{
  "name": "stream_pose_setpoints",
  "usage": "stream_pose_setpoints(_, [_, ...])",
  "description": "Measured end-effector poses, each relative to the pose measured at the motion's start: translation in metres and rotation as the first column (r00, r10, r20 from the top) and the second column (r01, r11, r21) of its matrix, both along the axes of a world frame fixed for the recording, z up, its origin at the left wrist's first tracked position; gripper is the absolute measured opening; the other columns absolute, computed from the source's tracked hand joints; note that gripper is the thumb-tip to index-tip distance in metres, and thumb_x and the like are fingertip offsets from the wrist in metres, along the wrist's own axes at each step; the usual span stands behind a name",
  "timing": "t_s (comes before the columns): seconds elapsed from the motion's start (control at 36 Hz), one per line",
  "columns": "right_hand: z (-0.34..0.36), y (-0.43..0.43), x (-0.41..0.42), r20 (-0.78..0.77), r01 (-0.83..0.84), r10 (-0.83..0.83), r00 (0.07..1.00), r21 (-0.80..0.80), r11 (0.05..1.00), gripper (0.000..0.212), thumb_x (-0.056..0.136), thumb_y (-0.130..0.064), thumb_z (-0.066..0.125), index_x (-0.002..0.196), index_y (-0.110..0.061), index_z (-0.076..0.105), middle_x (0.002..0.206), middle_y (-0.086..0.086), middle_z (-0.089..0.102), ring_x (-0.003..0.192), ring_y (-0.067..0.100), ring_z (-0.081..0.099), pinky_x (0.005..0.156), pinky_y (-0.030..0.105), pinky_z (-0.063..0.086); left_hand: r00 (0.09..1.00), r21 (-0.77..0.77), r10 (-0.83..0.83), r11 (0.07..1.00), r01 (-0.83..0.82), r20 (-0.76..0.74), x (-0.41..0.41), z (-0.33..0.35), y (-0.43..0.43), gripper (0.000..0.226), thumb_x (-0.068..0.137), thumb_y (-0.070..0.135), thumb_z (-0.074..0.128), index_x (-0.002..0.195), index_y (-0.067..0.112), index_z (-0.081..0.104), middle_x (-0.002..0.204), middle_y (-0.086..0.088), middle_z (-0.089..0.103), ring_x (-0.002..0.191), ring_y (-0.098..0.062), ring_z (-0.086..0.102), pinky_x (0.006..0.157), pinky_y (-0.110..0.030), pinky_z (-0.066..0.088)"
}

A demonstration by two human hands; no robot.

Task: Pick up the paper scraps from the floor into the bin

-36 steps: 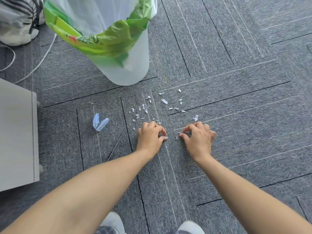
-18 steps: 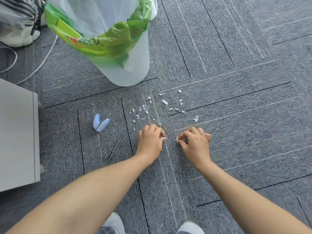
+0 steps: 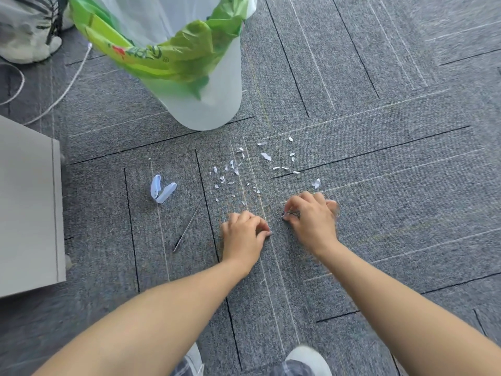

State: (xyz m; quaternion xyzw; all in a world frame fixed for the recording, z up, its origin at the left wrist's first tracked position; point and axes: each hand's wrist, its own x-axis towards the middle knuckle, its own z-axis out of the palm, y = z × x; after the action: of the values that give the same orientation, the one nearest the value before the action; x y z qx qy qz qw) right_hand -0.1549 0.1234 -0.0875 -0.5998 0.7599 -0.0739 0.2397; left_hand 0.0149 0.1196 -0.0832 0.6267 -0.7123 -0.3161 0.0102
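White paper scrap [image 3: 285,216] in right hand [image 3: 311,222], tight grip; left hand [image 3: 244,238] curled, hold unclear.

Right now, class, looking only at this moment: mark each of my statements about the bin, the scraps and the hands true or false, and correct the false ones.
1. The bin is lined with a green bag. True.
2. The blue plastic piece lies right of the scraps. False: it lies left of them.
3. The scraps lie between the bin and the hands. True.
4. Both hands are over the bin. False: the left hand and the right hand are down at the carpet, on the near side of the scraps.
5. A thin rod lies left of the left hand. True.
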Motion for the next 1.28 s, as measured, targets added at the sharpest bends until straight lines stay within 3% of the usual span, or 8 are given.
stream_pose_setpoints(0.33, [0.005,-0.005,-0.001,-0.101,-0.096,0.099,0.990,0.036,0.995,0.011,0.088,-0.042,0.063,0.092,-0.032,0.066,0.099,-0.013,0.056,0.102,0.014,0.043,0.086,0.032,0.018,1.000,-0.022,-0.002,1.000,0.002,0.018,-0.001,0.002,-0.006,0.019,0.081,0.050,0.068,0.095,0.040,0.061,0.101,0.020,0.049,0.105,-0.008,0.036,0.091,-0.029,0.023])
stream_pose_setpoints(0.39, [0.003,-0.002,-0.001,-0.072,-0.098,0.098,0.993,-0.002,0.995,0.009,0.088,-0.038,0.063,0.092,-0.030,0.065,0.099,-0.012,0.057,0.101,0.014,0.045,0.089,0.034,0.022,1.000,-0.016,0.003,1.000,-0.003,0.013,-0.001,0.002,-0.006,0.019,0.080,0.050,0.068,0.094,0.039,0.062,0.100,0.019,0.050,0.103,-0.008,0.036,0.091,-0.030,0.023])
stream_pose_setpoints(0.5, [0.003,0.001,-0.012,0.053,0.178,-0.171,0.984,-0.172,0.969,0.004,0.088,-0.032,0.064,0.091,-0.030,0.064,0.098,-0.013,0.055,0.094,0.010,0.045,0.085,0.035,0.028,0.999,0.006,0.027,1.000,-0.027,-0.020,-0.001,0.002,-0.007,0.015,0.080,0.049,0.069,0.089,0.038,0.064,0.097,0.019,0.050,0.101,-0.009,0.036,0.089,-0.029,0.022])
stream_pose_setpoints(0.61, [0.002,-0.007,-0.034,0.062,0.432,-0.428,0.902,-0.082,0.898,0.010,0.090,-0.039,0.061,0.093,-0.030,0.063,0.103,-0.010,0.057,0.095,0.008,0.041,0.082,0.030,0.018,0.999,0.006,0.043,0.999,-0.043,-0.022,-0.001,0.002,-0.005,0.013,0.079,0.048,0.070,0.086,0.038,0.066,0.094,0.020,0.049,0.100,-0.009,0.036,0.089,-0.029,0.020])
stream_pose_setpoints(0.92, [-0.002,-0.029,-0.050,-0.023,0.413,-0.413,0.911,0.022,0.910,0.018,0.083,-0.045,0.069,0.092,-0.031,0.063,0.100,-0.008,0.063,0.099,0.019,0.051,0.089,0.040,0.026,0.996,0.014,-0.071,0.997,0.070,0.060,-0.004,0.003,-0.007,0.003,0.091,0.041,0.058,0.090,0.038,0.059,0.105,0.016,0.048,0.110,-0.011,0.035,0.097,-0.034,0.021])
stream_pose_setpoints(1.06, [-0.002,-0.036,-0.054,0.154,0.448,-0.441,0.884,-0.014,0.894,0.032,0.076,-0.034,0.079,0.096,-0.029,0.054,0.095,-0.009,0.062,0.090,0.016,0.057,0.086,0.037,0.027,1.000,0.014,0.019,1.000,-0.020,0.011,0.005,0.002,-0.014,0.006,0.092,0.040,0.056,0.093,0.035,0.059,0.103,0.014,0.049,0.108,-0.011,0.037,0.096,-0.033,0.022])
stream_pose_setpoints(1.14, [-0.004,-0.039,-0.057,0.250,0.442,-0.433,0.866,0.021,0.897,0.033,0.075,-0.029,0.080,0.097,-0.028,0.056,0.095,-0.008,0.062,0.090,0.017,0.059,0.095,0.042,0.040,0.998,-0.004,0.066,0.998,-0.066,0.015,0.017,0.000,-0.023,0.005,0.092,0.039,0.057,0.093,0.035,0.060,0.102,0.014,0.049,0.108,-0.011,0.038,0.098,-0.034,0.025])
stream_pose_setpoints(1.28, [-0.004,-0.044,-0.061,0.225,0.402,-0.400,0.888,0.039,0.915,0.026,0.077,-0.029,0.079,0.090,-0.027,0.057,0.094,-0.005,0.061,0.090,0.021,0.059,0.091,0.049,0.048,0.992,-0.031,0.121,0.992,-0.120,0.027,0.029,0.000,-0.041,0.004,0.091,0.036,0.059,0.093,0.033,0.061,0.102,0.015,0.046,0.110,-0.012,0.039,0.100,-0.036,0.027])
